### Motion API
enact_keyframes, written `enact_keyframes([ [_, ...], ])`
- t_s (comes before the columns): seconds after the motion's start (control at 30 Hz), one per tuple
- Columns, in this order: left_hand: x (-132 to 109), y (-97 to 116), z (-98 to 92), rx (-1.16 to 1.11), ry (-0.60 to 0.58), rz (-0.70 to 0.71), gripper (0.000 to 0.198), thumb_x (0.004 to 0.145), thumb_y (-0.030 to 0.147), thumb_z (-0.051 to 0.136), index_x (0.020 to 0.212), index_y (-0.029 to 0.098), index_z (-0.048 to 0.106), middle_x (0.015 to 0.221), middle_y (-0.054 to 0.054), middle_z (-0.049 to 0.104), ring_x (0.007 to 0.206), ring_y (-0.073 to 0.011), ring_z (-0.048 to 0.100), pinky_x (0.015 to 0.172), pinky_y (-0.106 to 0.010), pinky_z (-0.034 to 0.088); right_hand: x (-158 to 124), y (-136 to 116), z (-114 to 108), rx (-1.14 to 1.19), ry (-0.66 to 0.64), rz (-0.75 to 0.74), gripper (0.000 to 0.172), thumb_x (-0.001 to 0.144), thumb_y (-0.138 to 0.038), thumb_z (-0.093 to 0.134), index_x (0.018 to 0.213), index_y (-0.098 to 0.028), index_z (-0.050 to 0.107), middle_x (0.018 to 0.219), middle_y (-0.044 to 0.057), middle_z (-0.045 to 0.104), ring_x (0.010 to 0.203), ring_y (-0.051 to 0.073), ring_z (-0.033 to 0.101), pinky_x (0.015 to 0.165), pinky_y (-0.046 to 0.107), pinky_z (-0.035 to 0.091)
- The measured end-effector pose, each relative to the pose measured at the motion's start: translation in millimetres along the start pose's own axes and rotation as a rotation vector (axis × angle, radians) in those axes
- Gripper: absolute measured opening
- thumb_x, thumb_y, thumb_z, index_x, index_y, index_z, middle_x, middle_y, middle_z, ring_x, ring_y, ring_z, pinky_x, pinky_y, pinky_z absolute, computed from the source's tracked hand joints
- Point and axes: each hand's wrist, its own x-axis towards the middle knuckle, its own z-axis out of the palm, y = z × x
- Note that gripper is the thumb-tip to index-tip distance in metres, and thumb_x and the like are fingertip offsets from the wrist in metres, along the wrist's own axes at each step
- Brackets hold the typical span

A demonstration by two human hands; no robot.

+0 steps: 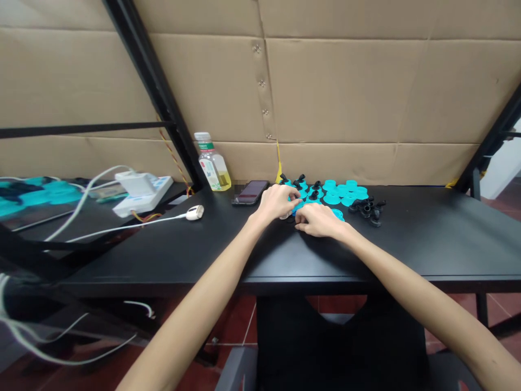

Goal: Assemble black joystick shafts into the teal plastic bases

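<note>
My left hand [280, 201] is closed, fingertips pinched together, above the table. Close beside it on the right, my right hand [317, 220] has its fingers curled in and pointing left. A bit of turquoise [298, 208] shows between the two hands; whatever the fingers grip is mostly hidden by them. Right behind the hands stand several turquoise flanged pieces with black fittings [316, 190] sticking up from them. More turquoise pieces [345, 191] without black tops are grouped farther right. Loose black fittings [368, 209] lie in a pile right of my right hand.
A phone [251, 193] and a bottle of yellowish liquid [214, 163] are left of my hands. A white cable with a plug [195, 212] runs to a power strip [142, 195]. Cardboard [334, 92] lines the back of the black table [325, 263]. A black chair [342, 347] is in front.
</note>
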Motion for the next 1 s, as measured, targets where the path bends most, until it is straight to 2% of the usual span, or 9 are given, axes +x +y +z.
enact_keyframes([
  [0.23,0.4,0.1,-0.7,0.008,0.038,0.012,0.022,0.082,0.037,0.059,0.091,0.026,0.075,0.088,-0.002,0.075,0.085,-0.0244,0.067,0.064,-0.029,0.043,-0.6,8.0,0.0,0.153,-0.008,0.004,0.009,0.080,-0.018,0.059,0.083,-0.018,0.068,0.084,0.002,0.069,0.071,0.012,0.056,0.055,0.023,0.028],
  [0.43,0.5,0.1,-0.4,0.029,0.031,0.017,0.024,0.083,0.040,0.057,0.087,0.025,0.075,0.086,-0.004,0.074,0.082,-0.0242,0.066,0.062,-0.028,0.041,-4.2,1.6,-6.7,0.091,-0.074,-0.002,0.021,0.072,-0.006,0.050,0.079,-0.017,0.067,0.082,0.003,0.068,0.068,0.012,0.053,0.053,0.024,0.025],
  [0.67,-0.8,1.4,-1.7,0.031,0.019,0.014,0.026,0.083,0.041,0.056,0.084,0.025,0.075,0.081,-0.003,0.073,0.078,-0.0223,0.065,0.060,-0.027,0.040,-8.5,-1.3,-8.5,0.027,-0.096,-0.019,0.022,0.074,-0.008,0.047,0.084,-0.018,0.064,0.088,0.005,0.066,0.070,0.013,0.052,0.055,0.025,0.024],
  [1.0,-0.6,1.5,-2.0,0.018,0.008,0.010,0.026,0.083,0.042,0.055,0.085,0.025,0.075,0.086,-0.003,0.074,0.080,-0.0210,0.065,0.060,-0.026,0.040,-9.7,-0.9,-5.7,0.020,-0.023,-0.020,0.024,0.077,-0.009,0.046,0.089,-0.019,0.065,0.090,0.005,0.068,0.076,0.016,0.056,0.056,0.025,0.026],
])
